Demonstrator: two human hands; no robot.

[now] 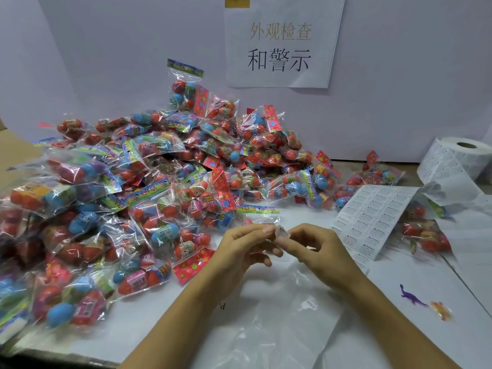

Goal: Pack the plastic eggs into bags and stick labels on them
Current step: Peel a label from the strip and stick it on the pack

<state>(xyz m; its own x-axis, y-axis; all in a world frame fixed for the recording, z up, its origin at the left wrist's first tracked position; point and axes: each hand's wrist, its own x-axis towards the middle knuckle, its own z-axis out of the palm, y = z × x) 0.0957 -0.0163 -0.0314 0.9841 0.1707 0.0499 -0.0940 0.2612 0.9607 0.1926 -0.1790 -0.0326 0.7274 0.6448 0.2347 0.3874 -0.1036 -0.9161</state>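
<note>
One small white label (281,232) is pinched between the fingertips of both hands above the white table (415,328), just in front of the big pile; it is too small and blurred to read, and its long axis cannot be told for sure, though it seems to lie roughly side to side between the two hands. The left hand (241,249) has its fingers curled with thumb and forefinger closed on the label's left edge; the right hand (316,249) is likewise curled and nips the right edge. Beneath the forearms lies one flat clear plastic bag (279,315), its long axis running away from the person. To the right, one sheet of warning labels (372,219) slants from near right up toward far left, printed in rows too many to count surely, and it trails back to one roll of labels (458,158) standing at the far right. Left and behind, a pile of packed egg bags (149,187) spreads over the table, dozens of them, beyond counting, each holding several red, blue and pink plastic eggs. Two small toys lie near right: one purple dinosaur (411,296) and one orange toy (442,310), just beside each other. One paper sign (282,43) with Chinese characters hangs on the wall behind.
</note>
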